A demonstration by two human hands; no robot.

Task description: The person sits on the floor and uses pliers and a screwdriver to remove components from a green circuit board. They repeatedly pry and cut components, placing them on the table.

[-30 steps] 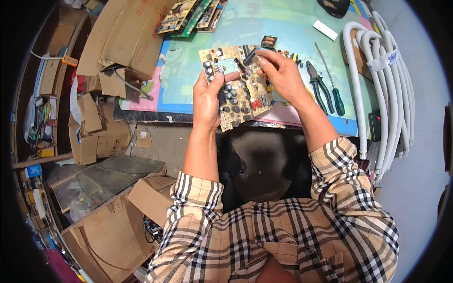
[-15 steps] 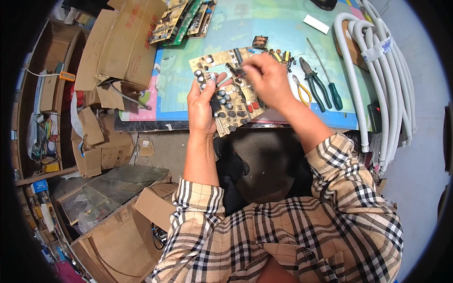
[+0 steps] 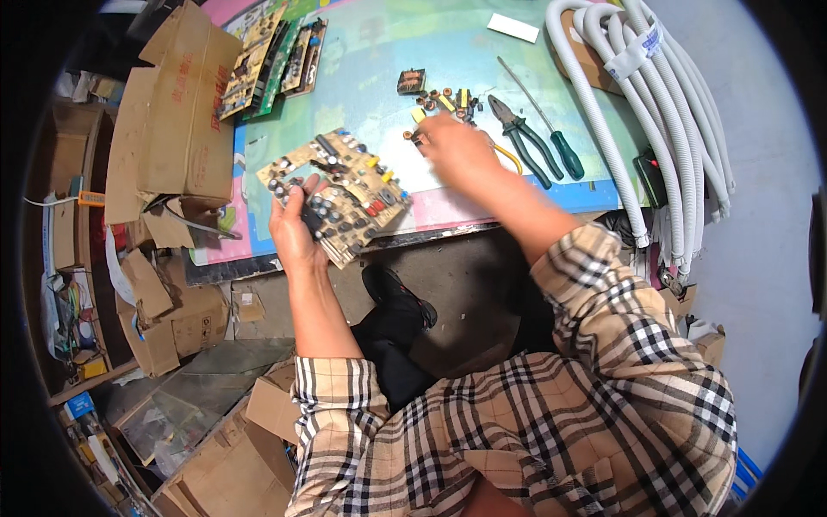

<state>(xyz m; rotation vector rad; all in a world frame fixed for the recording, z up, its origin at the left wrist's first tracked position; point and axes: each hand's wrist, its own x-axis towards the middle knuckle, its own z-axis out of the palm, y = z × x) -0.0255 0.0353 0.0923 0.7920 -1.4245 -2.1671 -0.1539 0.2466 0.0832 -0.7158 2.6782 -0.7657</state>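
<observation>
My left hand (image 3: 295,237) grips a tan circuit board (image 3: 297,164) by its left side, thumb on top. The board is crowded with black capacitors, red and yellow parts and dark heat sinks, and it is tilted above the table's front edge. To its right, my right hand (image 3: 461,155) hovers by a pile of small electronic parts (image 3: 448,102), fingers bent downward and drawn together. Motion blurs it, and whatever its fingertips hold is hidden. Just beyond the pile sits a copper-wound transformer (image 3: 412,81).
Yellow-handled cutters (image 3: 508,158), green-handled pliers (image 3: 527,142) and a green screwdriver (image 3: 564,153) lie right of my right hand. Coiled white corrugated hoses (image 3: 663,112) stand at the right. Stacked circuit boards (image 3: 274,69) and a cardboard box (image 3: 185,112) are at the left.
My right hand has left the circuit board and moved over to the loose parts. My left hand still holds the board, now further from the pile. The whole view has shifted.
</observation>
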